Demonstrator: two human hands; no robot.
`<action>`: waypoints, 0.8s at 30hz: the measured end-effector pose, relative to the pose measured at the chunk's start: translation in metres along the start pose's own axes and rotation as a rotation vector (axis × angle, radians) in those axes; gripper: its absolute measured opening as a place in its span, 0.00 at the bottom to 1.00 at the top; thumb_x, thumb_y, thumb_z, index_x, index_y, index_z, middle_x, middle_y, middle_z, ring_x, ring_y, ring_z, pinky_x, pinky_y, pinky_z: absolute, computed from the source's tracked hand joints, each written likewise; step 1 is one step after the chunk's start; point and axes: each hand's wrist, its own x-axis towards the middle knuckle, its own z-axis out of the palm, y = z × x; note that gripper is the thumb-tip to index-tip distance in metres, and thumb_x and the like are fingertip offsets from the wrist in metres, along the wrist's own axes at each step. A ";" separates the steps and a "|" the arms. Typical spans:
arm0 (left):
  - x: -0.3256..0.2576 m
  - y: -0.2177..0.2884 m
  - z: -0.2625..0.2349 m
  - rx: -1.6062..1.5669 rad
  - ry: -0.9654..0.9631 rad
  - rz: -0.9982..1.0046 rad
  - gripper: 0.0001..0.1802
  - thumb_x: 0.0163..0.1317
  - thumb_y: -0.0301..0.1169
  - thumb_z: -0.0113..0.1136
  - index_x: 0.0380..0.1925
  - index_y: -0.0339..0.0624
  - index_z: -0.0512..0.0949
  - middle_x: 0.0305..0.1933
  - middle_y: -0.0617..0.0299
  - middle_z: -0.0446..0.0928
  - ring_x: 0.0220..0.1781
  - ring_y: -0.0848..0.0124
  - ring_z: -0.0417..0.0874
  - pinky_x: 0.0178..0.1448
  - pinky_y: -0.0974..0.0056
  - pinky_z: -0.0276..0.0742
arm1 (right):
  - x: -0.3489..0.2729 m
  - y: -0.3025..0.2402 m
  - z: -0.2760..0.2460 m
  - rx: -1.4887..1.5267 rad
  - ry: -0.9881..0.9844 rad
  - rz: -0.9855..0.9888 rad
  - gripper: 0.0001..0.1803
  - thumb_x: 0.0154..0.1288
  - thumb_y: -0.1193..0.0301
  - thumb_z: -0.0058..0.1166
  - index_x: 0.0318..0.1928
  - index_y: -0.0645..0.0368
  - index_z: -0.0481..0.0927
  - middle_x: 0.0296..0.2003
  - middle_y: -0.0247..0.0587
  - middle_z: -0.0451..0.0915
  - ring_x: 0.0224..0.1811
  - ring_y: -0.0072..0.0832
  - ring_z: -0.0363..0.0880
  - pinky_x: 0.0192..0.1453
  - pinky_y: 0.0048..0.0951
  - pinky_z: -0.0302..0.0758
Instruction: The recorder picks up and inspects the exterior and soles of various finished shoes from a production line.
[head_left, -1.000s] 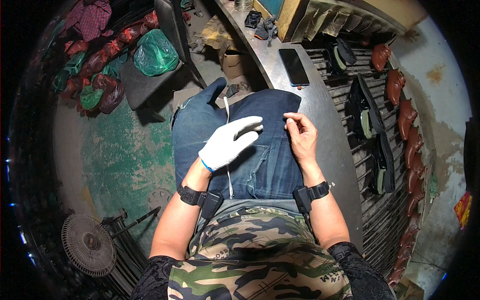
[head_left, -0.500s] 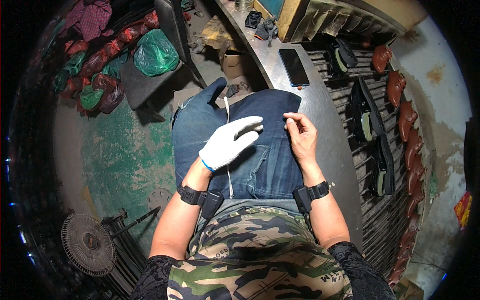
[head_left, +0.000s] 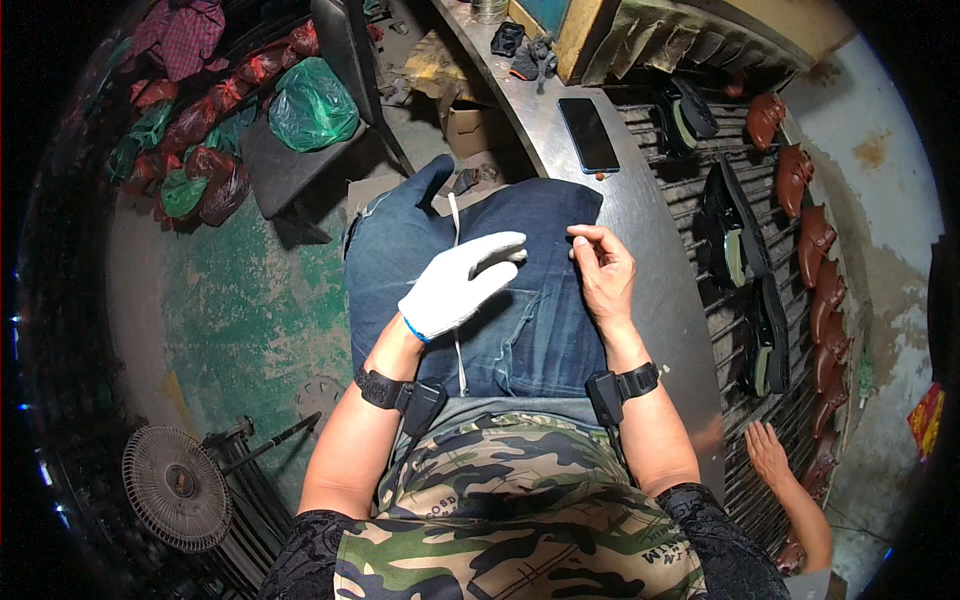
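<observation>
- Fingers of the gloved left hand: half open, apart from the thumb, nothing visible in grasp; over the dark denim trousers on the lap, contact unclear.
- Fingers of the bare right hand: loosely curled, seemingly empty, near the denim's right edge, beside the metal counter.
- Nothing being worked at either hand; amount done or left, impossible to tell.
- Farther up the counter: phone.
- On the slatted rack, well apart: black footwear, brown footwear, another person's hand just above or touching.

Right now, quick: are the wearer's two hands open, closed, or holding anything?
Left hand, gloved: open, fingers loosely bent, holding nothing that shows.
Right hand, bare: half open, fingers curled, nothing visible in it.
</observation>
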 end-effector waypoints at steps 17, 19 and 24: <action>-0.001 0.004 0.000 0.006 0.009 -0.006 0.26 0.77 0.31 0.61 0.72 0.35 0.73 0.67 0.52 0.82 0.69 0.67 0.81 0.75 0.61 0.73 | 0.000 -0.001 0.000 0.016 -0.004 0.001 0.08 0.75 0.77 0.59 0.49 0.61 0.89 0.34 0.27 0.84 0.35 0.11 0.78 0.41 0.16 0.74; -0.001 0.002 -0.001 0.006 0.005 0.006 0.26 0.77 0.31 0.61 0.72 0.34 0.73 0.67 0.52 0.82 0.69 0.67 0.81 0.75 0.61 0.73 | 0.000 -0.001 0.001 0.016 -0.011 0.005 0.08 0.75 0.77 0.59 0.49 0.61 0.89 0.34 0.26 0.84 0.35 0.11 0.78 0.41 0.16 0.74; 0.000 0.003 -0.001 0.002 -0.003 -0.007 0.27 0.77 0.31 0.60 0.72 0.34 0.72 0.68 0.52 0.81 0.69 0.66 0.81 0.75 0.61 0.73 | 0.001 -0.001 -0.001 0.006 0.005 0.006 0.08 0.75 0.77 0.59 0.49 0.61 0.89 0.33 0.26 0.84 0.34 0.11 0.77 0.40 0.16 0.73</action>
